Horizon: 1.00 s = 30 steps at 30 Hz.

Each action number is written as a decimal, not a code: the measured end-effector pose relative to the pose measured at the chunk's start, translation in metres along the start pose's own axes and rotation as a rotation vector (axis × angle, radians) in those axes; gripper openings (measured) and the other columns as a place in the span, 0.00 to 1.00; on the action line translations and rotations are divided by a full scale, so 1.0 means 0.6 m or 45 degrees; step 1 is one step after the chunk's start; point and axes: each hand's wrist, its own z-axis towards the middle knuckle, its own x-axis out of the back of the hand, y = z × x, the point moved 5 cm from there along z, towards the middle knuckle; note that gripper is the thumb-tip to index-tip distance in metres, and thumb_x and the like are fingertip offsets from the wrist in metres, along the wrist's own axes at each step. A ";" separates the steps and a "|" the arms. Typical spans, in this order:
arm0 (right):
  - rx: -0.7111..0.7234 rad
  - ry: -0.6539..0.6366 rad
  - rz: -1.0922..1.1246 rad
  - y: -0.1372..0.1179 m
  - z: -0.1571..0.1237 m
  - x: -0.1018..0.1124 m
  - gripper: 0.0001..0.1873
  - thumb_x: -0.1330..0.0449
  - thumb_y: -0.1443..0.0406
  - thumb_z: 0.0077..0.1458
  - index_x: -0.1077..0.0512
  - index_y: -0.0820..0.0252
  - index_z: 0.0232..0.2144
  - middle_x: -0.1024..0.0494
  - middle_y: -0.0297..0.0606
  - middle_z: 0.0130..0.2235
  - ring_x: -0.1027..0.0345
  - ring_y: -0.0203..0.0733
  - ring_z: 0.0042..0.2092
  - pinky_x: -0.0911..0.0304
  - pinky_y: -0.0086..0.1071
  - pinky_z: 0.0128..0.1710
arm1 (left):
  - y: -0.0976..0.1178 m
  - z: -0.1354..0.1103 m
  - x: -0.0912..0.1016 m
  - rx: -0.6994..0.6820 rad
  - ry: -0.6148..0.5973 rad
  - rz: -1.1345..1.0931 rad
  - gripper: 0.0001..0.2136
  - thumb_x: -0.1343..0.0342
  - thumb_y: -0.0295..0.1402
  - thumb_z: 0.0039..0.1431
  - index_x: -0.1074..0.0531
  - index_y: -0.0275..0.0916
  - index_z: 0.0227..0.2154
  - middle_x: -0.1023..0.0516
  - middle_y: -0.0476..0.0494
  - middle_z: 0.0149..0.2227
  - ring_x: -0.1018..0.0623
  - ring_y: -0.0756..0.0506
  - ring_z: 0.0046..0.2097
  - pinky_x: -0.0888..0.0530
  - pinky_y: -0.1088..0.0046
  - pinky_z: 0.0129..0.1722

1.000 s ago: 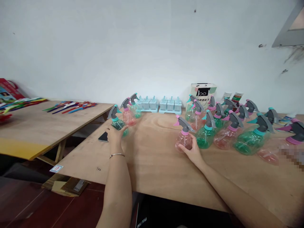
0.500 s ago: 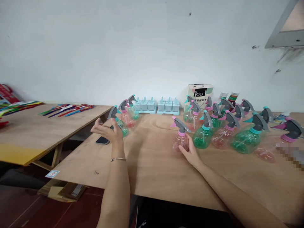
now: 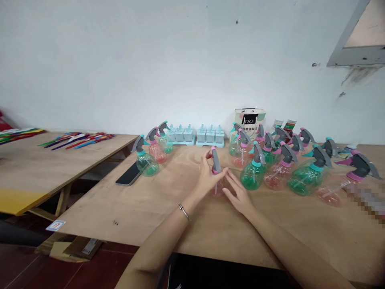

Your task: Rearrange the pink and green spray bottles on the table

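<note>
A pink spray bottle (image 3: 217, 189) with a grey trigger head stands upright on the wooden table in front of me. My left hand (image 3: 207, 175) wraps round its neck and collar from the left, thumb across the front. On the bottle's right side, my right hand (image 3: 240, 196) has its fingers stretched and apart, the tips close to my left thumb; whether they touch the bottle I cannot tell. Just right of that hand stands a green spray bottle (image 3: 252, 176). The lower part of the pink bottle is partly hidden by my left hand.
Several more pink and green spray bottles (image 3: 306, 178) crowd the right side. At the left stand three others beside a phone (image 3: 128, 175). Pale blue ice-pop moulds (image 3: 209, 136) and a paper bag (image 3: 248, 120) line the wall. Colourful flat strips (image 3: 80, 139) lie on another table.
My left hand has come from the left over to the pink bottle and closed round its neck. My right hand has loosened its hold, and the bottle has turned.
</note>
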 end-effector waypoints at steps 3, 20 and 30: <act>0.135 0.361 -0.131 -0.005 0.001 0.065 0.24 0.45 0.53 0.60 0.29 0.50 0.57 0.28 0.44 0.59 0.35 0.57 0.62 0.44 0.57 0.66 | -0.014 0.007 0.009 0.121 -0.024 -0.113 0.30 0.33 0.35 0.48 0.34 0.44 0.55 0.30 0.38 0.52 0.29 0.37 0.56 0.32 0.57 0.57; -0.213 0.681 0.053 0.081 0.017 0.063 0.43 0.36 0.55 0.52 0.49 0.61 0.64 0.38 0.57 0.64 0.42 0.57 0.66 0.45 0.56 0.65 | -0.009 -0.005 0.008 0.709 -0.298 -1.002 0.15 0.34 0.40 0.44 0.26 0.38 0.33 0.18 0.41 0.38 0.20 0.39 0.50 0.26 0.63 0.52; -0.201 0.625 0.094 0.077 0.019 0.056 0.43 0.34 0.55 0.52 0.47 0.60 0.63 0.37 0.55 0.64 0.41 0.55 0.66 0.44 0.56 0.66 | 0.025 -0.008 0.014 0.440 -0.407 -0.916 0.14 0.35 0.45 0.47 0.26 0.39 0.27 0.22 0.46 0.25 0.18 0.40 0.36 0.27 0.54 0.56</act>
